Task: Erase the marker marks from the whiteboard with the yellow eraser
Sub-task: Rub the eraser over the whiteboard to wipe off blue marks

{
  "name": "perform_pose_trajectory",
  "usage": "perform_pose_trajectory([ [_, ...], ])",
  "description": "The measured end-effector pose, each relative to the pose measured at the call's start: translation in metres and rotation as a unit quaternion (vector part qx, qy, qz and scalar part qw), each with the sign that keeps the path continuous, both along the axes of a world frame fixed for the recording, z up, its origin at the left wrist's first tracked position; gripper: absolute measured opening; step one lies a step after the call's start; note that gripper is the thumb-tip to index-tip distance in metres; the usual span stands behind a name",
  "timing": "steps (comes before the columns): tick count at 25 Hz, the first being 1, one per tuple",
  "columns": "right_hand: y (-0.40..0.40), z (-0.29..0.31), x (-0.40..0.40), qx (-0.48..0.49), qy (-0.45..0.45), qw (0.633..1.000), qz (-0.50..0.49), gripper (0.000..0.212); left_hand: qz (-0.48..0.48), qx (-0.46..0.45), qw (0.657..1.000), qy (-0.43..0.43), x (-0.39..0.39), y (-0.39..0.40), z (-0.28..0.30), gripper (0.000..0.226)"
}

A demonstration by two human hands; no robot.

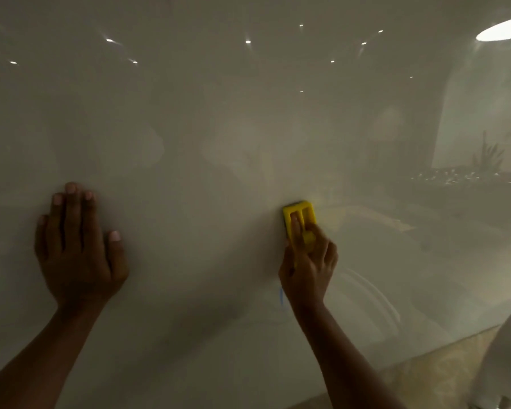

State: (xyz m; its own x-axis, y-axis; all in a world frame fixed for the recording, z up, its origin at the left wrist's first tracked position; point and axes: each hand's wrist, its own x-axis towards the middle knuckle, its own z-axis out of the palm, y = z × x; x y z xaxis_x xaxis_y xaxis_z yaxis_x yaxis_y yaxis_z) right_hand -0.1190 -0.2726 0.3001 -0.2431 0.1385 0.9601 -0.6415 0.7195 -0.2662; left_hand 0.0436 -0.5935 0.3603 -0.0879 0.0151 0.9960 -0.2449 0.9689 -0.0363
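A glossy whiteboard [207, 137] fills nearly the whole view and mirrors ceiling lights and the room. My right hand [309, 261] grips the yellow eraser [301, 215] and presses it flat against the board, right of centre. The fingers cover the eraser's lower half. A short blue marker stroke [281, 296] shows just left of my right wrist. My left hand [77, 243] lies flat on the board at lower left, fingers together, holding nothing. Faint smears show across the surface.
The board's lower edge [396, 358] runs diagonally across the bottom right, with a tan patterned floor [437, 370] below it. A pale upright shape [505, 349] stands at the far right corner.
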Motion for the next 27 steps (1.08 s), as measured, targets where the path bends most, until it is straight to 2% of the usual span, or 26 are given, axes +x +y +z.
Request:
perform_pose_trajectory([
  [3,-0.004,-0.039,0.007,0.078,0.027,0.997,0.010,0.061,-0.003,-0.002,1.000,0.003,0.000,0.000,0.001,0.066],
  [6,0.006,-0.036,0.004,0.127,0.059,0.990,0.014,0.052,0.004,-0.010,1.000,0.008,-0.001,-0.003,0.001,0.067],
  [11,0.008,0.010,0.002,0.053,0.031,0.998,0.017,0.059,0.022,-0.024,0.999,0.021,-0.004,-0.006,-0.002,0.066],
  [15,-0.008,0.034,0.008,-0.030,-0.007,0.999,0.033,0.052,0.022,-0.024,0.999,0.023,-0.004,-0.008,-0.003,0.066],
  [17,-0.019,0.031,0.014,-0.037,-0.013,0.999,0.033,0.051,0.020,-0.024,0.999,0.024,-0.004,-0.008,-0.003,0.066],
  [23,-0.050,0.018,0.038,0.101,0.055,0.992,0.051,0.062,0.011,-0.027,0.999,0.018,-0.003,-0.006,-0.002,0.066],
  [27,-0.076,0.009,0.055,0.225,0.103,0.964,0.098,0.062,-0.003,-0.029,0.999,0.013,-0.004,-0.006,-0.002,0.067],
])
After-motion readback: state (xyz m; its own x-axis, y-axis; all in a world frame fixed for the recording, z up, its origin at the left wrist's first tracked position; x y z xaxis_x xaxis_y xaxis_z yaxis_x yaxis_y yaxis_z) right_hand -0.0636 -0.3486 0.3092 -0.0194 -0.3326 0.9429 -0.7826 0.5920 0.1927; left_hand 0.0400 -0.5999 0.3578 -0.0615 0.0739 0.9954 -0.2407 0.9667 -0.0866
